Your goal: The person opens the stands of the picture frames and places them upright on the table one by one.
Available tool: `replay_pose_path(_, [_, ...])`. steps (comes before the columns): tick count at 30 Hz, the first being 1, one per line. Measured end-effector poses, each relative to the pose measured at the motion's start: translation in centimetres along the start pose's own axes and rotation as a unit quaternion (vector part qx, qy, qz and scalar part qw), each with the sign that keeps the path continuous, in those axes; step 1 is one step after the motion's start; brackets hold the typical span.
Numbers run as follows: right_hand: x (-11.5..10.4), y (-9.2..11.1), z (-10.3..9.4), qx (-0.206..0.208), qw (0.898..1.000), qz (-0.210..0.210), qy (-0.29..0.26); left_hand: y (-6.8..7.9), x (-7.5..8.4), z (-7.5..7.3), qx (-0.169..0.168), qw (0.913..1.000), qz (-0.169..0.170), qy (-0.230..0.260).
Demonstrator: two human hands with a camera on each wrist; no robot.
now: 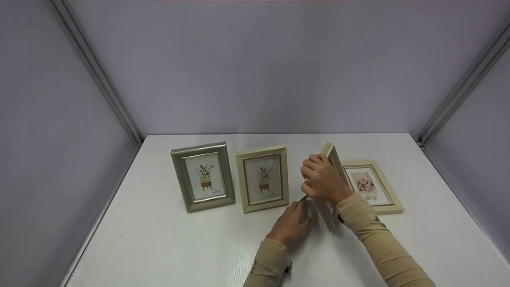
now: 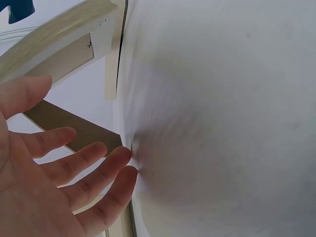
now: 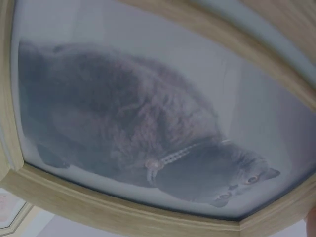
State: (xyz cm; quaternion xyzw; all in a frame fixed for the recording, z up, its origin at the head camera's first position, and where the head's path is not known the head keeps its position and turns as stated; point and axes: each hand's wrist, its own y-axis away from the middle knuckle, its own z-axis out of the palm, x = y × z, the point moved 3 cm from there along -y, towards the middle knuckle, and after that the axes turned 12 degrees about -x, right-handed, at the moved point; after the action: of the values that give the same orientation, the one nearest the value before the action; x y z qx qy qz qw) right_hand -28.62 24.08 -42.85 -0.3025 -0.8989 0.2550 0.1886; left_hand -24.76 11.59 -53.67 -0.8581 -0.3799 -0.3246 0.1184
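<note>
A light-wood picture frame (image 1: 326,217) stands on edge on the white table, turned sideways in the head view. My right hand (image 1: 323,177) grips it by its side, fingers curled round the edge. In the right wrist view, its picture of a grey cat (image 3: 113,108) with a beaded collar fills most of the image. Behind the frame, a brown support leg (image 2: 84,128) sticks out toward the table. My left hand (image 2: 64,182) is beside that leg, fingers spread and slightly bent, fingertips at the tabletop. Whether they touch the leg cannot be told.
To the left stand a silver-gold picture frame (image 1: 183,183) and a cream picture frame (image 1: 241,183), both with plant prints. Another cream picture frame (image 1: 388,191) with a flower picture lies flat at the right. Grey panels (image 1: 255,71) enclose the white table (image 1: 159,247).
</note>
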Motion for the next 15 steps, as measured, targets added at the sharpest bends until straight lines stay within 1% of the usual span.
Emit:
replay_pose_path(6, [-0.04,-0.07,0.36,0.009,1.000,0.007,0.001,0.10,0.24,-0.03,-0.006,0.9998,-0.004,-0.016])
replay_pose_path(8, [-0.06,-0.04,0.36,0.006,1.000,0.009,0.002,0.16,0.31,0.05,-0.011,0.9997,-0.005,-0.022])
replay_pose_path(11, [-0.06,0.11,0.20,-0.002,1.000,0.008,0.003,0.23,0.40,0.22,-0.026,0.9992,-0.006,-0.030])
replay_pose_path(15, [0.06,0.33,-0.18,-0.012,1.000,0.001,0.003,0.27,0.66,0.38,-0.059,0.9974,-0.009,-0.040])
